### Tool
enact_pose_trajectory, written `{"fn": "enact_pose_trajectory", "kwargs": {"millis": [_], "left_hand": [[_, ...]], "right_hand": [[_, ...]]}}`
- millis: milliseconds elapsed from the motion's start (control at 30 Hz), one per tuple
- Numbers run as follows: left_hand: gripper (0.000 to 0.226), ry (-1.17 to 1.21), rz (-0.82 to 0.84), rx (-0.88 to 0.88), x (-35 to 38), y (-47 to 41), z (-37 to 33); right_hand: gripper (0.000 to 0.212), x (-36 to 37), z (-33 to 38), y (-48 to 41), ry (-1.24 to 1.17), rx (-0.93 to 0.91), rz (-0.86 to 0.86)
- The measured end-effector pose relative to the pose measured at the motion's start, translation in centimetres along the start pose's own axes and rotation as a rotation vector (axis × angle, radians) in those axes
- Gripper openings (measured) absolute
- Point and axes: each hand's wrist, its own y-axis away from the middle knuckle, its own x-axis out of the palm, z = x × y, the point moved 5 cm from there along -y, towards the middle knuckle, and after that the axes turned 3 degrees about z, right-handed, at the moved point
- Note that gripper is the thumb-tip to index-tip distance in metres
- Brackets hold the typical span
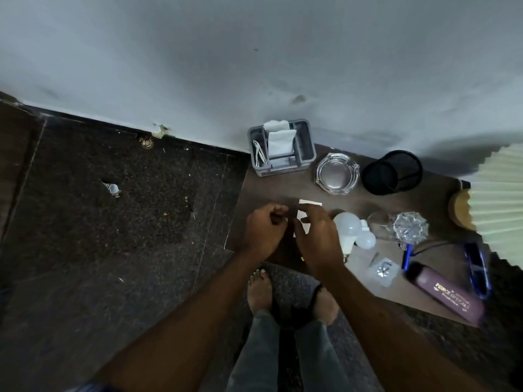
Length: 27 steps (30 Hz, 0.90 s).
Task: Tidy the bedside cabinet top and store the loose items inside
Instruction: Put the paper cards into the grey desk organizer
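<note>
Person stands at the cabinet top (pixel 277 190), and both hands work its front-left corner, down-left of the ashtray (pixel 336 174). Right hand (pixel 319 239) arches over a white paper (pixel 310 204) just below the ashtray. Thumb and fingers are curled on the sheet's edge, which looks like lifting it off the top to put away. Left hand (pixel 264 232) sits further left of the ashtray, fingers curled with thumb against forefinger, likely ready to take or fold the sheet. Can't tell if it holds anything. Loose items are all out on the top, none stored yet. Big bulb (pixel 348 227) and small bulb (pixel 366 239) lie touching, below the ashtray and right beside the right hand. A crystal piece (pixel 410 227) is down-right of the ashtray. A clear packet (pixel 383 271) with a metal bit inside lies flat, further below. Purple box (pixel 447 295) and blue glasses (pixel 478 270) are far down-right, near the front edge, so probably just dropped there. Organizer (pixel 283 148) sits left of the ashtray, against the wall, with white sachets standing in its slots. Mesh cup (pixel 392 172) is right of the ashtray, and the pleated lampshade (pixel 498 205) is beyond that. Only writing: gold print on the purple box, upside down and blurred, starts roughly "PRINCE", rest unreadable.
</note>
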Motion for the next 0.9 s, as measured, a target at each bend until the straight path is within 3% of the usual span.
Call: {"fn": "enact_pose_trajectory", "kwargs": {"millis": [367,900], "left_hand": [[0.033,0.123,-0.027,-0.134,0.1,-0.5,2.5],[0.025,0.093,-0.223,-0.214,-6.8,-1.0,6.7]], "right_hand": [[0.065,3.7,-0.6,1.2,0.102,0.109,0.235],[0.059,9.9,5.3,-0.4,0.065,-0.101,0.37]]}}
